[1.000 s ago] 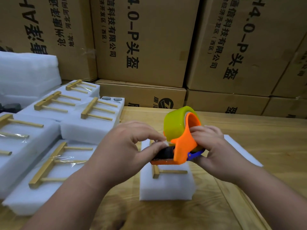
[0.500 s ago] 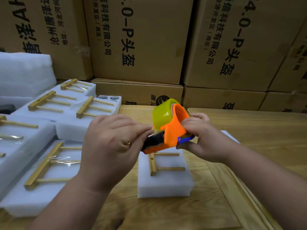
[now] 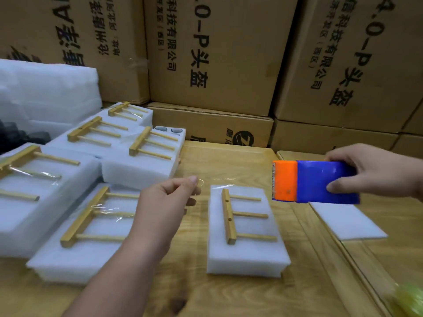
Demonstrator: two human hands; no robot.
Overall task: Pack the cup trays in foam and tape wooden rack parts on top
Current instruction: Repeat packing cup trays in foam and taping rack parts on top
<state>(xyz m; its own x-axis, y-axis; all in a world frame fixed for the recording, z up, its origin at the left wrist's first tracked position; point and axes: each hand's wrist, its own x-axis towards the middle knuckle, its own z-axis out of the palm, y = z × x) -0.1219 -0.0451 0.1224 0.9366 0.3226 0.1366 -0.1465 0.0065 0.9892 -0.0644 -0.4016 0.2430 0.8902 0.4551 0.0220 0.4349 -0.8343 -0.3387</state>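
A white foam-wrapped pack [image 3: 246, 255] lies on the wooden table in front of me, with a wooden rack part [image 3: 229, 216] resting loose on its top. My right hand [image 3: 375, 170] grips an orange and blue tape dispenser [image 3: 313, 181] above and to the right of the pack. My left hand [image 3: 164, 207] pinches the free end of the clear tape [image 3: 219, 179] to the left of the pack. The strip of tape stretches between my hands, over the pack's far end.
Several taped foam packs [image 3: 75, 255] with wooden rack parts are piled at the left. A flat foam sheet [image 3: 350, 223] lies at the right. Cardboard boxes [image 3: 217, 53] wall the back. A stack of foam [image 3: 45, 94] stands far left. A green blur [image 3: 409, 300] shows bottom right.
My hands have drawn apart: the right one carried the dispenser to the right and the left one pulled the tape end left, stretching a strip above the pack.
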